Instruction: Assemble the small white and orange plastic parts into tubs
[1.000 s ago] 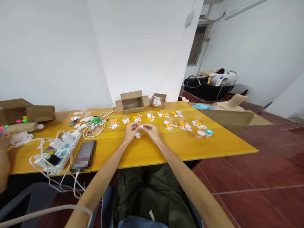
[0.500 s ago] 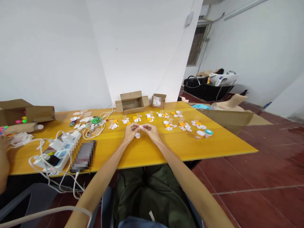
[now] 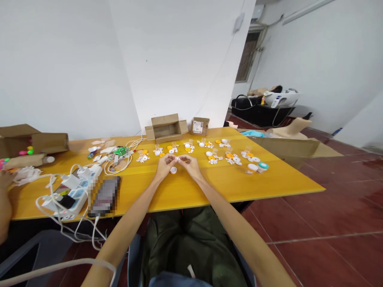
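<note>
Above the middle of the table, my left hand (image 3: 165, 165) and my right hand (image 3: 189, 164) meet at the fingertips. Pinched between them is a small white plastic part (image 3: 177, 159), too small to make out in detail; both hands are closed on it. Just below my left fingers, a small round white piece (image 3: 173, 170) rests on the wood. Small heaps of white and orange plastic parts (image 3: 212, 157) with clear cups lie behind and to the right of my hands. Two lidded clear jars, one with a white lid (image 3: 252, 168) and one with a teal lid (image 3: 263, 166), stand at the right.
The yellow wooden table (image 3: 191, 195) carries an open cardboard box (image 3: 166, 130) and a smaller box (image 3: 200, 126) at the back. On the left are a power strip (image 3: 82, 191) with tangled cables, a phone (image 3: 105, 196) and a green circuit board (image 3: 121, 151). Another person's arm (image 3: 4, 207) shows at the far left.
</note>
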Available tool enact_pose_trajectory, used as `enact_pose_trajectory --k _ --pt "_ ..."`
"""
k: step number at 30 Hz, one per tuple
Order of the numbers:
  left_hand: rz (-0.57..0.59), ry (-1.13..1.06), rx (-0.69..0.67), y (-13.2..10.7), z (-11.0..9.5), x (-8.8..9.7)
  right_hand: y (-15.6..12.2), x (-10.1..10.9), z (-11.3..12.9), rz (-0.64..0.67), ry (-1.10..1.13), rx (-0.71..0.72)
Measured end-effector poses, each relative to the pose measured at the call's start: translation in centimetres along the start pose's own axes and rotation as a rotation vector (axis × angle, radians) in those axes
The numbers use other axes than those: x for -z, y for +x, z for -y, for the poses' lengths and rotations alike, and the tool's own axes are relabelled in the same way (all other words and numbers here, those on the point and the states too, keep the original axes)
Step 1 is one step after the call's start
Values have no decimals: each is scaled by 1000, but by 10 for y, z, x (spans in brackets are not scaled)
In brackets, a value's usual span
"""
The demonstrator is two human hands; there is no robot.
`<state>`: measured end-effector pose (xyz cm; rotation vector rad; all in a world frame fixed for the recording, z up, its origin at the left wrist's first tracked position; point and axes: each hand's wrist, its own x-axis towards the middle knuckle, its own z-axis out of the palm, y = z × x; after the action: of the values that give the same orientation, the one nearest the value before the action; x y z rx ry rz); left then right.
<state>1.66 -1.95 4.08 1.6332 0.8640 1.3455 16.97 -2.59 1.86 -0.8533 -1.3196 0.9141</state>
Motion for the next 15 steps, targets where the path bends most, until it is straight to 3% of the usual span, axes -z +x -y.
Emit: enact_pose_trajectory --k 15 --pt "-2 -2 -19 -1 -2 -2 -2 -1 2 2 -31 16"
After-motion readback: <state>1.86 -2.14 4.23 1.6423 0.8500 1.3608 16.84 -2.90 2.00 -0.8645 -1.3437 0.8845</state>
